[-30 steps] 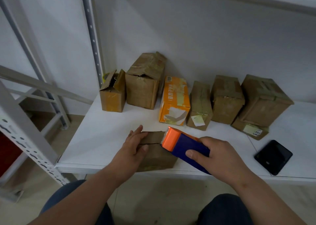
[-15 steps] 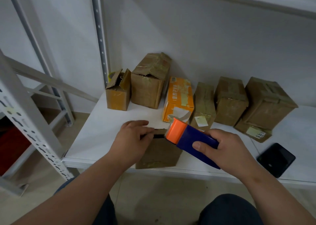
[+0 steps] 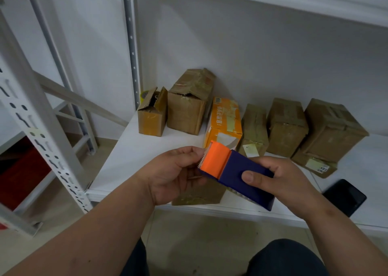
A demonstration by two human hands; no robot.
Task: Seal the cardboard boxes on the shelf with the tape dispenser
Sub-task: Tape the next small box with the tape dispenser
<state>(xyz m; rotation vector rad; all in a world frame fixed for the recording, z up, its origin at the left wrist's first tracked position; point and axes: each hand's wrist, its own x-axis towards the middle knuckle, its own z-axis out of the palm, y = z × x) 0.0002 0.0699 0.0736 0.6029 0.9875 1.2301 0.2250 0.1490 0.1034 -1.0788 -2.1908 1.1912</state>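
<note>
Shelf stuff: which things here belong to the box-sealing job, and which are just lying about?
Job: tape dispenser, front cardboard box, open-flapped box, right hand, left hand.
Lying about: black phone, orange box.

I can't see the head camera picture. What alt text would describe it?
A person's right hand grips a blue and orange tape dispenser while the left hand fingers its orange end, above a small brown cardboard box at a white shelf's front edge. More cardboard boxes line the wall; a black phone lies right.
</note>
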